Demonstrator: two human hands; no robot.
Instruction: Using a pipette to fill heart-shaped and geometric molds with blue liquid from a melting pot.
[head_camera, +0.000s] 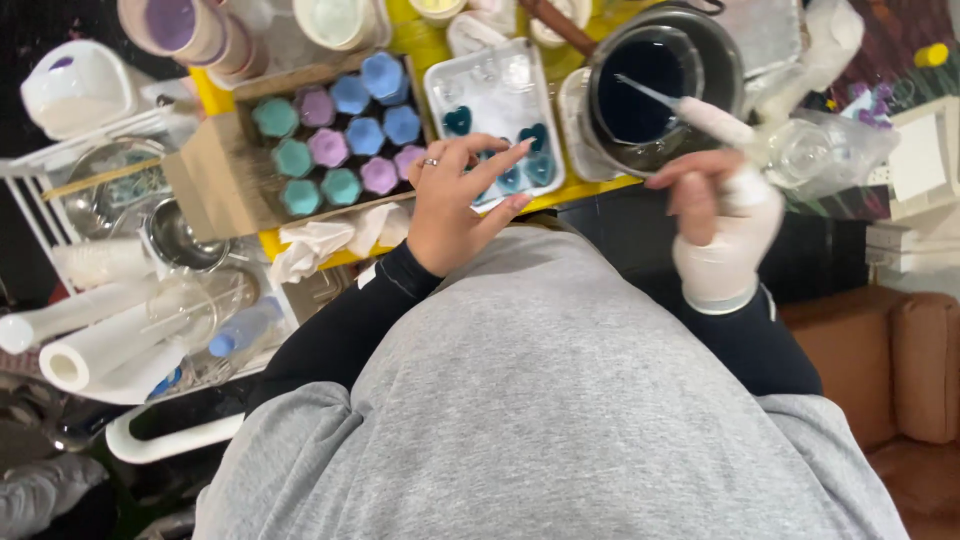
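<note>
i noted the left hand (455, 205) resting open on the clear mould tray (495, 105), the gloved right hand (725, 215) gripping a dropper (690, 110) over the pot (660, 85); steady tray, fill slowly.

Cardboard box (215, 185): brown, open-topped, left of centre on the table, holding rows of teal, purple and blue hexagonal pieces.
Clear plastic tray (495, 100): rectangular, just right of the box, with dark teal heart shapes in its cavities.
Clear plastic bag (835, 150): crumpled, at right.
No labels, signs or screens discernible.
</note>
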